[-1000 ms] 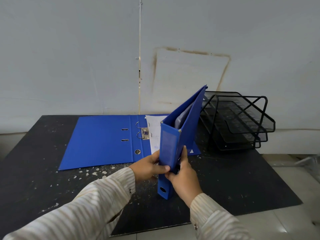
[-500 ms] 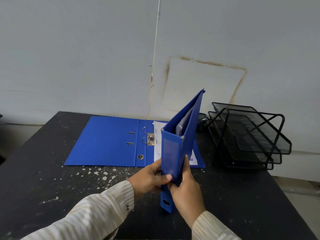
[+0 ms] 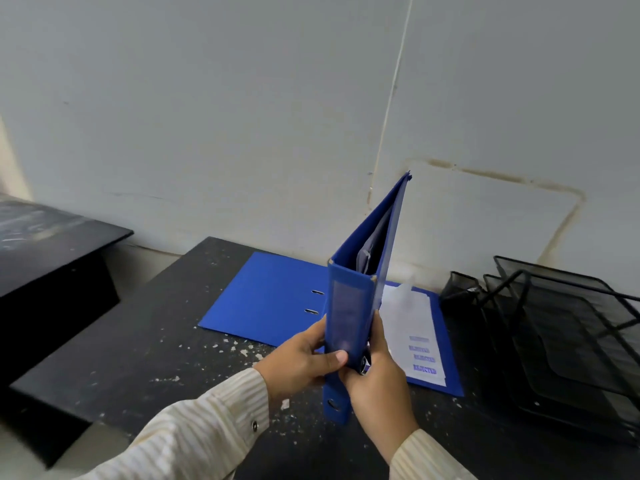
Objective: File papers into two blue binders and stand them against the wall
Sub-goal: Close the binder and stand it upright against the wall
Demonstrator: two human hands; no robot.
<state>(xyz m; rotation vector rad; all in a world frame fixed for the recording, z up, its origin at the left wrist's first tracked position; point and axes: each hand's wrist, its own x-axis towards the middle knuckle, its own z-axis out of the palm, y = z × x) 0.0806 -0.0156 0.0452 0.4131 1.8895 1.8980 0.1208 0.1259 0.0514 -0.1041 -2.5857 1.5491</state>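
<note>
I hold a closed blue binder upright above the black table, spine toward me, grey papers showing inside its top. My left hand grips the spine's left side, thumb across the front. My right hand grips its right side near the lower ring hole. Behind it a second blue binder lies open flat near the wall, with a white paper stamped in blue on its right half. Its ring mechanism is hidden by the held binder.
A black wire mesh tray stack stands at the right of the table by the wall. A lower black surface sits at the left. White flecks are scattered over the tabletop. The grey wall rises right behind the table.
My view has swung left, bringing the lower black surface into sight. The upright binder has stayed in both hands, shifted slightly left relative to the open binder.
</note>
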